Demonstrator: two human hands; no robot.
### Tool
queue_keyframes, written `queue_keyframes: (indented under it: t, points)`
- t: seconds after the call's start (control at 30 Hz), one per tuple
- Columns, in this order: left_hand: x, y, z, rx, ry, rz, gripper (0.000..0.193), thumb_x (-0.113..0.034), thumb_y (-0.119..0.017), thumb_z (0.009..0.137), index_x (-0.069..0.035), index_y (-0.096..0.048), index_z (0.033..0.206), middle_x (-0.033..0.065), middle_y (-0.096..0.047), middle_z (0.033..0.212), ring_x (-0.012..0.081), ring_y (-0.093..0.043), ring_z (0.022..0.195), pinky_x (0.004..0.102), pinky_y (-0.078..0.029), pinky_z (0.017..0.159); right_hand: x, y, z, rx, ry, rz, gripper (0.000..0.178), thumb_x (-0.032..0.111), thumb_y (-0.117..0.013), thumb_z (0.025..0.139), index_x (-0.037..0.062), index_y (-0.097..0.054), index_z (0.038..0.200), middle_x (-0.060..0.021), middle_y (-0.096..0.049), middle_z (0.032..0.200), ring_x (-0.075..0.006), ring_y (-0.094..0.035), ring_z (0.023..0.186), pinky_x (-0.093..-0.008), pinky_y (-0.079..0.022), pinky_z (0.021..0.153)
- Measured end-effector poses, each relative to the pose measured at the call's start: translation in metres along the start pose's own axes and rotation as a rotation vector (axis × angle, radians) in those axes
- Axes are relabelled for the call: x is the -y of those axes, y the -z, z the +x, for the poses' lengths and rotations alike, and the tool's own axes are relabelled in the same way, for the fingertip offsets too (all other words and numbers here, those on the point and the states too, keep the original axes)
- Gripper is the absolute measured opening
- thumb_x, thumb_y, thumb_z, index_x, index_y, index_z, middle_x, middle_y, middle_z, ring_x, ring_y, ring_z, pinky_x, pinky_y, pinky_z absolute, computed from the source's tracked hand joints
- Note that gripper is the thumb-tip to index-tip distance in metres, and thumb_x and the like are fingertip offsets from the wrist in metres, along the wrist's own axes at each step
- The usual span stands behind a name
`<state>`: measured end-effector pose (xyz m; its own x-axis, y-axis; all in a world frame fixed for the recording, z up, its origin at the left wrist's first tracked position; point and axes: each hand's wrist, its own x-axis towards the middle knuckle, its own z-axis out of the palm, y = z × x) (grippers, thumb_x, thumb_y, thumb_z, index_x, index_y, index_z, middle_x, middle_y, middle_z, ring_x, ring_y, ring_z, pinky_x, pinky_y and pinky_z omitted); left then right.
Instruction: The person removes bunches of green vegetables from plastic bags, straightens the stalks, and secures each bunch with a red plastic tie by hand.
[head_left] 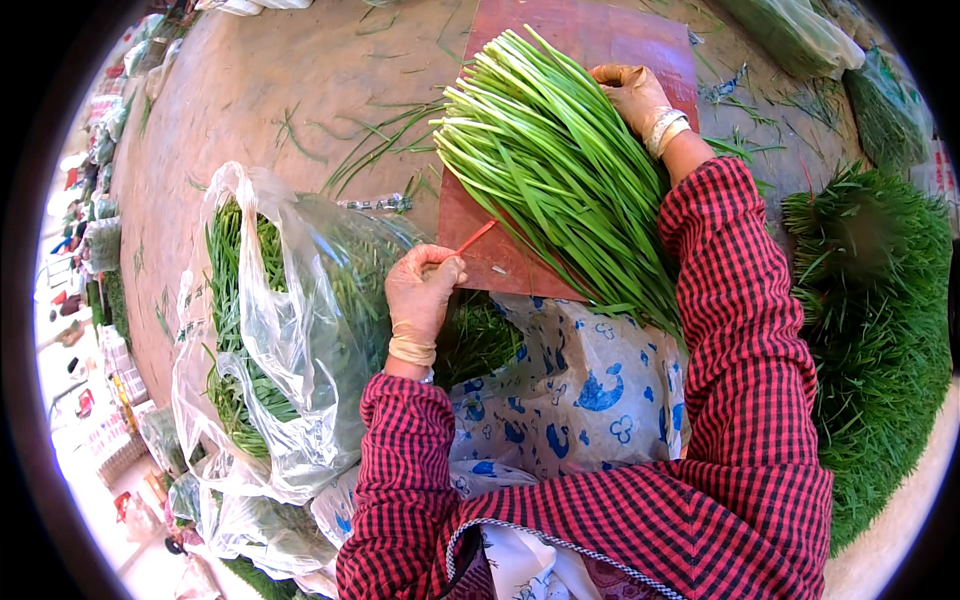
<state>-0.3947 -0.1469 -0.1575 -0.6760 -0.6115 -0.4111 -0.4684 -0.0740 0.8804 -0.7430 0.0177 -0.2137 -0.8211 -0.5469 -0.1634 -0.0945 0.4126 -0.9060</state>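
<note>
A big loose bunch of garlic chives [560, 165], pale stem ends toward the upper left, lies on a reddish board [500, 275]. Gloved, my left hand [420, 290] is closed in a pinch on a thin red tie strip [477, 237], whose far end reaches the board beside the bunch. My right hand [635, 98], also gloved, touches the bunch's upper right edge with its fingers curled. What those fingers hold, if anything, is hidden against the leaves. Below the board, a white plastic sheet with blue prints [590, 400] covers my lap.
A clear plastic bag of greens [300, 330] stands at the left. More cut greens [870, 350] are heaped at the right, with bagged bundles [800, 40] beyond. Loose leaves [385, 140] and a small wrapper [375, 203] lie on the brown floor [240, 110].
</note>
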Motion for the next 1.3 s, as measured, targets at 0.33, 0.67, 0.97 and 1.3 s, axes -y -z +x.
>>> queue_keyframes:
  t: [0.33,0.67,0.97,1.3]
  points:
    - [-0.014,-0.004,0.004,0.409,0.09,-0.608,0.046,-0.019,-0.056,0.1,0.006,-0.049,0.138,0.0195,-0.071,0.111,0.0248,-0.072,0.1,0.0318,-0.06,0.082,0.019,-0.012,-0.02,-0.118,0.223,-0.234,0.026,0.033,-0.063,0.092,0.0184,-0.075,0.108,-0.0097,-0.073,0.102,-0.0292,-0.069,0.097,-0.0382,-0.053,0.086]
    - [-0.034,-0.036,0.017,0.355,0.05,-0.466,0.029,-0.01,-0.062,0.098,0.001,-0.062,0.125,0.0176,-0.072,0.114,0.0211,-0.073,0.095,0.031,-0.061,0.079,0.019,-0.012,-0.026,-0.246,0.446,-0.238,0.023,0.03,-0.062,0.093,0.0164,-0.074,0.106,-0.0081,-0.072,0.108,-0.0295,-0.067,0.103,-0.039,-0.052,0.089]
    - [-0.079,-0.058,-0.004,0.348,-0.079,-0.076,0.015,-0.011,-0.062,0.098,-0.002,-0.065,0.111,0.0095,-0.073,0.099,0.0126,-0.069,0.084,0.0254,-0.055,0.074,0.055,0.006,-0.033,-0.009,0.265,-0.008,0.018,0.021,-0.066,0.087,0.0107,-0.077,0.097,-0.0115,-0.074,0.085,-0.0248,-0.071,0.082,-0.0351,-0.054,0.08]
    - [-0.078,-0.088,-0.02,0.233,-0.195,-0.219,0.019,-0.014,-0.063,0.099,-0.001,-0.063,0.114,0.011,-0.073,0.095,0.0124,-0.067,0.079,0.0258,-0.056,0.074,0.081,-0.044,-0.107,-0.266,0.553,-0.597,0.011,0.016,-0.058,0.088,0.0128,-0.068,0.088,-0.0101,-0.069,0.088,-0.0296,-0.07,0.081,-0.0382,-0.057,0.073]
